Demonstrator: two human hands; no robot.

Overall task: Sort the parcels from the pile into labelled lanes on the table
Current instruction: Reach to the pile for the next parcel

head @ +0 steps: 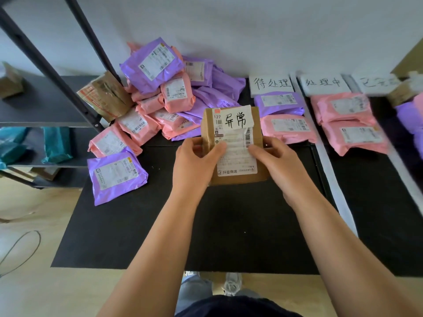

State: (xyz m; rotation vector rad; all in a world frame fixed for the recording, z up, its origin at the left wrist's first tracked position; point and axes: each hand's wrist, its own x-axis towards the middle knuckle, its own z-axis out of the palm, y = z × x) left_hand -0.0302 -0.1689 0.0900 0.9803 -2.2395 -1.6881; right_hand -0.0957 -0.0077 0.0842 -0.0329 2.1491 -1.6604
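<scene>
A brown cardboard box (231, 179) is held up in the middle of the view, over the black bench (160, 225), between the pile and the first lane. Whether its lower edge rests on the bench cannot be told. Across its top is a white paper slip (238, 120) handwritten in black "异常". Below that is a white printed shipping label (235, 161) with barcodes and the number "127" at its upper left. "抖音商城" is printed along its bottom edge; the finer print is too small to read.

The left hand (196, 161) grasps the box's left side, thumb curled over the front onto the label's edge. The right hand (272, 156) grasps the right side in the same way, its thumb lying on the label. Both hands are closed on the box.

At the back left is the heap of purple and pink plastic mailer parcels (160, 88), each with a white barcode label. A battered brown carton (105, 97) lies against its left side.

Along the back edge are white lane cards. The first reads "待处理" (271, 84) and the second "处理中" (324, 83). The third card (375, 82) is blurred and begins with "已". Under the first card lie a purple mailer (278, 102) and, in front of it, a pink mailer (288, 129). Under the second card lie two pink mailers (343, 108), one in front of the other. White strips (329, 170) divide the lanes.
</scene>
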